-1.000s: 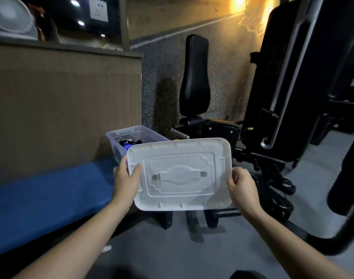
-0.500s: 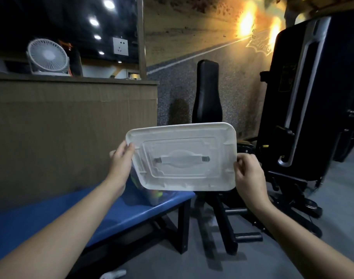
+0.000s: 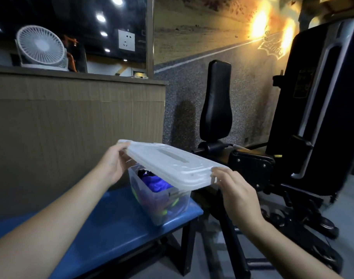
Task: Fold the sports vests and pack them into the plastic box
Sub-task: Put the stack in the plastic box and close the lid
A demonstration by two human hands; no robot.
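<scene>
A clear plastic box [image 3: 168, 206] stands at the right end of the blue bench [image 3: 115, 224]. Folded sports vests [image 3: 157, 183], blue with neon-green trim, fill it. A white lid [image 3: 172, 164] hovers nearly flat just above the box, tilted a little and shifted to the right of it. My left hand [image 3: 113, 166] grips the lid's far-left end. My right hand [image 3: 236, 194] grips its near-right end. The lid hides the box's far rim.
A brown panelled counter [image 3: 71, 121] runs behind the bench, with a white fan [image 3: 41, 49] on top. A black gym machine with an upright pad [image 3: 217, 101] and a large black frame [image 3: 317, 117] stands right of the bench. Grey floor lies below.
The lid has swung from upright, facing me, to nearly flat and has come down over the box. Both hands kept hold of its ends.
</scene>
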